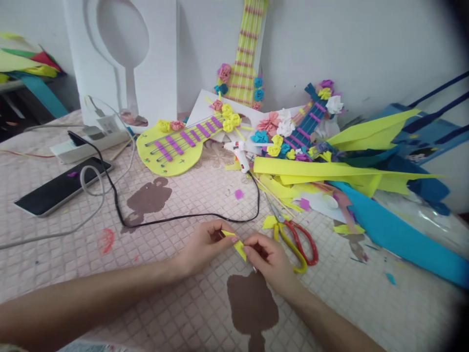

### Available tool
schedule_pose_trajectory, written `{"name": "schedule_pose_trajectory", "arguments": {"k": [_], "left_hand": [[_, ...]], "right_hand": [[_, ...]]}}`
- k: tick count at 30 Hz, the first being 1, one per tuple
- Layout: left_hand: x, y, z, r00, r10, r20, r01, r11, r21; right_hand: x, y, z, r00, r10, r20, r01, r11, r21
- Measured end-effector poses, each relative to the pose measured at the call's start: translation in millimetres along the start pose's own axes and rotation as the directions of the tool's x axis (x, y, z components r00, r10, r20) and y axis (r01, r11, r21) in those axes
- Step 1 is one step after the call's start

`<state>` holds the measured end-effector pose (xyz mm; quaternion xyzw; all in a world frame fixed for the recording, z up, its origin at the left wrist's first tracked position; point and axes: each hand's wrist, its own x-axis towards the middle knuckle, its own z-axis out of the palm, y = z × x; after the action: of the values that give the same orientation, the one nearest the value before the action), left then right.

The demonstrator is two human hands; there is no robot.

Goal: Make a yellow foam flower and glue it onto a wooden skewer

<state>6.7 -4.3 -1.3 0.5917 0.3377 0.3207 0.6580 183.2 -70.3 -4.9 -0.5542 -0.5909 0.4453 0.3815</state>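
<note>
**Matt Paper Against Slick Plastic**

Looks thin, matt and papery in the small yellow piece [240,250], likewise in the long yellow strip [311,168] and the broad blue strip [403,230]. Crumpled into dull folds in the paper flowers [269,124]. Bare metal on the scissor blades [277,214]; smooth, plastic-looking on the scissor handles [301,268]. Hard, smooth plastic for the glue gun [241,158] and power strip [75,152]. Dark, glassy and glossy across the black screen [54,193]. Clear, shiny plastic in the wrapping [428,215]. Cloth-like, with a raised grid, over the table cover [183,318]. Smooth, matt white on the cutout board [161,49].
</note>
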Motion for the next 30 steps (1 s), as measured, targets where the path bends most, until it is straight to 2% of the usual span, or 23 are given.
{"name": "schedule_pose_trajectory", "arguments": {"k": [4,8,10,13,15,16,17,19,22,25,30], "left_hand": [[1.3,2.6,0.0,0.997,-0.016,-0.073,0.019,0.999,0.043],[0.0,4.0,7.6,0.997,0.066,-0.041,-0.066,0.998,-0.002],[0.7,4.4,13.7,0.997,0.069,-0.028,-0.07,0.997,-0.013],[6.4,7.7,21.1,0.998,0.024,-0.057,-0.026,0.999,-0.019],[12.4,11.5,23.6,0.998,-0.022,-0.054,0.021,0.999,-0.027],[15.4,13.2,24.2,0.998,-0.053,-0.032,0.052,0.998,-0.042],[18.2,14.3,24.6,0.997,-0.074,-0.018,0.073,0.995,-0.064],[22.5,14.2,25.1,0.993,-0.119,0.002,0.118,0.985,-0.124],[25.6,10.0,26.8,0.986,-0.153,0.06,0.162,0.968,-0.19],[29.3,8.5,32.6,0.98,-0.129,0.15,0.162,0.959,-0.233],[46.3,12.7,54.1,0.954,-0.067,0.292,0.168,0.927,-0.335]], "right_hand": [[-0.1,1.6,0.9,0.999,0.014,-0.051,-0.011,0.998,0.067],[-3.2,4.4,4.1,0.992,-0.014,-0.126,0.03,0.991,0.127],[-5.4,3.4,3.4,0.989,-0.047,-0.139,0.063,0.992,0.108],[-6.8,-2.1,-11.2,0.975,-0.158,-0.157,0.152,0.987,-0.049],[-5.6,-6.9,-32.9,0.939,-0.27,-0.213,0.213,0.943,-0.256],[-4.5,-8.9,-46.3,0.93,-0.29,-0.227,0.196,0.911,-0.364],[-3.4,-10.3,-60.4,0.929,-0.286,-0.234,0.147,0.867,-0.476],[-1.6,-10.6,-85.9,0.958,-0.183,-0.22,-0.011,0.744,-0.668],[-1.0,-6.1,-107.2,0.985,0.011,-0.17,-0.144,0.587,-0.797],[-2.0,-2.2,-108.4,0.984,0.086,-0.158,-0.179,0.515,-0.838],[-5.0,-2.8,-102.2,0.984,0.098,-0.148,-0.177,0.453,-0.874]]}}
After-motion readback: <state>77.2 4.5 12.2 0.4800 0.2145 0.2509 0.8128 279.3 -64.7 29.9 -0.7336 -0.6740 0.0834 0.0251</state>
